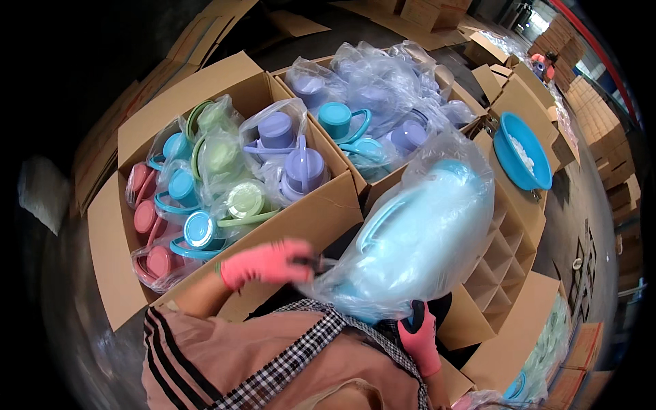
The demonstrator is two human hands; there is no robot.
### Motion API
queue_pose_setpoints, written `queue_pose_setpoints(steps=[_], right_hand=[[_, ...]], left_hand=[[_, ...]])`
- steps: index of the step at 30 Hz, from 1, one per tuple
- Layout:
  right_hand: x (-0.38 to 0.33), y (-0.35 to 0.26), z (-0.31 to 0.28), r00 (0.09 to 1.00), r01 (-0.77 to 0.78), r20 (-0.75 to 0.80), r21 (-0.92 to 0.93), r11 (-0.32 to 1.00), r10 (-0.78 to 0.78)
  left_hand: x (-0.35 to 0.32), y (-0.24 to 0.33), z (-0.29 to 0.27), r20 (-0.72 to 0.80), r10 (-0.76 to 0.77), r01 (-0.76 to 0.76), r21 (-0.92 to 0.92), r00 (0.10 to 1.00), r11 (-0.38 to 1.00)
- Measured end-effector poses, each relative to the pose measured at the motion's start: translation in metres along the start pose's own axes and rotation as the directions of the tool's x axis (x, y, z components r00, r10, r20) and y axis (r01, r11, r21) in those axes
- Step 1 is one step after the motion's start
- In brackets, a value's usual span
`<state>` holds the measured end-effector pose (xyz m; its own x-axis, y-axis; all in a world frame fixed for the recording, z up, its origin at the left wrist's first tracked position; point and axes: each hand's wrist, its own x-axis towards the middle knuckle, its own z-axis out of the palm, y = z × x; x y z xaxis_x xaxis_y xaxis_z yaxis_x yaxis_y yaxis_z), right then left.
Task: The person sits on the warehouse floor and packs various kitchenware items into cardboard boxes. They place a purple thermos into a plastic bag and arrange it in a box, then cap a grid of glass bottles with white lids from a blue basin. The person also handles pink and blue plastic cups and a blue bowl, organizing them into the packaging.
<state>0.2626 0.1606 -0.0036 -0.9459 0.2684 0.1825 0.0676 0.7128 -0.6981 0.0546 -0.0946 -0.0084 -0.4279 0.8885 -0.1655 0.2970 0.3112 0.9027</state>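
Observation:
A large light blue jug-like vessel with a handle, wrapped in a clear plastic bag, leans in front of my body. My right hand, in a pink glove with a dark palm, is closed at its lower end, thumb up. My left hand, gloved alike and blurred by motion, has its fingers closed at the loose edge of the bag. Left of it stands an open carton with bagged vessels in rows: pink, blue, green and purple.
Behind, a second carton holds purple and blue bagged vessels under loose plastic. A carton with cardboard dividers stands at right, with a blue basin of white pieces beyond it. Stacked cartons and another person are far right.

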Motion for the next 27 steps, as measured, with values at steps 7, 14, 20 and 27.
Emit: queue_pose_setpoints(steps=[7,14,20,27], right_hand=[[0.020,-0.002,0.003,0.994,-0.078,0.089,0.096,0.992,0.070],[-0.027,0.009,-0.007,0.945,-0.325,0.102,0.184,0.928,0.310],[-0.063,0.029,-0.016,0.864,-0.504,0.115,0.222,0.835,0.490],[-0.012,-0.014,-0.042,0.916,-0.399,0.255,0.666,0.631,0.309]], left_hand=[[0.132,0.017,0.025,-0.050,-0.093,0.031,-0.702,0.994,0.711],[0.136,0.035,0.055,-0.058,-0.064,-0.002,-0.756,0.996,0.655],[0.136,0.021,0.058,-0.189,-0.134,-0.066,-0.781,0.973,0.621],[0.116,0.004,0.059,-0.401,-0.306,-0.135,-0.769,0.864,0.625]])
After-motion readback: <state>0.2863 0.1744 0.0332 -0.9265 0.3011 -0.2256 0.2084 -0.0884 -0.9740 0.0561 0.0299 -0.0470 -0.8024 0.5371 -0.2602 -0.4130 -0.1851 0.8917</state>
